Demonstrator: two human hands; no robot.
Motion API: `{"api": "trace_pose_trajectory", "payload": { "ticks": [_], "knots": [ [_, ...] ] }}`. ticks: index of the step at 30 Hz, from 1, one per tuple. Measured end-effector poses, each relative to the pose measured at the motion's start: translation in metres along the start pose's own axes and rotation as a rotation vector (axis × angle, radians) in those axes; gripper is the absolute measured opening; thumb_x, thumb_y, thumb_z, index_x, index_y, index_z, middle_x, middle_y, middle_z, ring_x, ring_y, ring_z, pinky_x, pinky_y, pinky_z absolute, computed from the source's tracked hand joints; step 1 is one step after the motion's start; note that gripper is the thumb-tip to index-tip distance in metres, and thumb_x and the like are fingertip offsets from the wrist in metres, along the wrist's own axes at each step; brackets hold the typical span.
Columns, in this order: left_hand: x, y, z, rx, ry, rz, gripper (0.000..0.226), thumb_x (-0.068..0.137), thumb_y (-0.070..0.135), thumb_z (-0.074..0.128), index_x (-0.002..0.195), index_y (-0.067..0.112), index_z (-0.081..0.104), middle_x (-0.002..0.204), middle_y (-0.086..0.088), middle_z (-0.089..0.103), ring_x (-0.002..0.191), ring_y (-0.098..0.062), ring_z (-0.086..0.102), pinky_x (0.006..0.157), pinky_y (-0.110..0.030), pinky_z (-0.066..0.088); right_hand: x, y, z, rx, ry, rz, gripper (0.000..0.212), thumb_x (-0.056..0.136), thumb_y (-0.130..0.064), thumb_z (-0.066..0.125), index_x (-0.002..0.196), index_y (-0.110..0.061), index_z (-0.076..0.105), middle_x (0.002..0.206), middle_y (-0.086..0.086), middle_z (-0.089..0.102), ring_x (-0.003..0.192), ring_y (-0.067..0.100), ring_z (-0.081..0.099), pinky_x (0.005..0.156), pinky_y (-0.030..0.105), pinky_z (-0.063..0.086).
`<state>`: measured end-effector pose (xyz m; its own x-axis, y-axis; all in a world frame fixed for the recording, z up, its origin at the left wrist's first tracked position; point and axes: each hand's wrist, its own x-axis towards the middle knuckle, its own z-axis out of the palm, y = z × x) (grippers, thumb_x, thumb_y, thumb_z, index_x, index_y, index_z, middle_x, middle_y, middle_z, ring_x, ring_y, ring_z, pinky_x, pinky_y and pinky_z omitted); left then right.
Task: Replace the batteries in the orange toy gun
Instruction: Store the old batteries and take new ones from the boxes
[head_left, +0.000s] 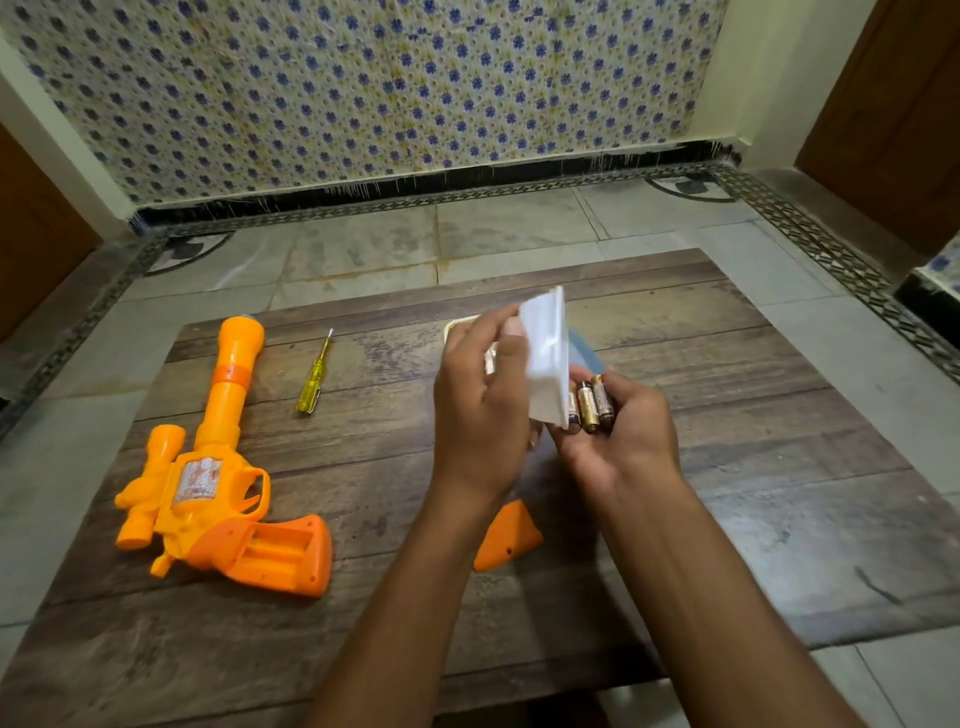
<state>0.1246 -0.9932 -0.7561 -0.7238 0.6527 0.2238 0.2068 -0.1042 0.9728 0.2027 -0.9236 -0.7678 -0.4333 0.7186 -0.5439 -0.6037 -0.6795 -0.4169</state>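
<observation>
The orange toy gun lies on the left of the wooden board, its grip compartment open and showing no batteries. Its orange cover lies near the middle, partly behind my left forearm. My left hand holds a tilted white box above the board. My right hand is cupped beside it and holds several gold and black batteries. The box's lower edge touches the batteries.
A yellow-handled screwdriver lies right of the gun's barrel. A pale tray rim and something blue show behind the hands. The board sits on a tiled floor, with a patterned wall at the far side.
</observation>
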Motion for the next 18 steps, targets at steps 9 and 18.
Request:
{"api": "trace_pose_trajectory", "payload": {
  "ticks": [9, 18],
  "knots": [
    [-0.008, -0.002, -0.005, -0.572, -0.037, -0.368, 0.033, 0.109, 0.023, 0.036, 0.129, 0.020, 0.062, 0.118, -0.017, 0.071, 0.085, -0.033, 0.068, 0.051, -0.032, 0.053, 0.005, -0.013, -0.003, 0.029, 0.069, -0.043, 0.019, 0.102, -0.007, 0.045, 0.090, 0.000, 0.058, 0.074, 0.012, 0.058, 0.048, 0.014, 0.057, 0.041, 0.019, 0.047],
    [-0.025, -0.011, 0.022, -0.406, -0.162, -0.476, 0.025, 0.109, 0.025, 0.043, 0.134, 0.026, 0.046, 0.122, -0.019, 0.064, 0.082, -0.036, 0.071, 0.051, -0.032, 0.056, 0.001, -0.041, -0.020, -0.944, -0.019, -0.467, 0.024, 0.104, -0.027, 0.056, 0.096, -0.012, 0.073, 0.065, 0.004, 0.054, 0.044, 0.009, 0.039, 0.038, 0.020, 0.030]
  ]
}}
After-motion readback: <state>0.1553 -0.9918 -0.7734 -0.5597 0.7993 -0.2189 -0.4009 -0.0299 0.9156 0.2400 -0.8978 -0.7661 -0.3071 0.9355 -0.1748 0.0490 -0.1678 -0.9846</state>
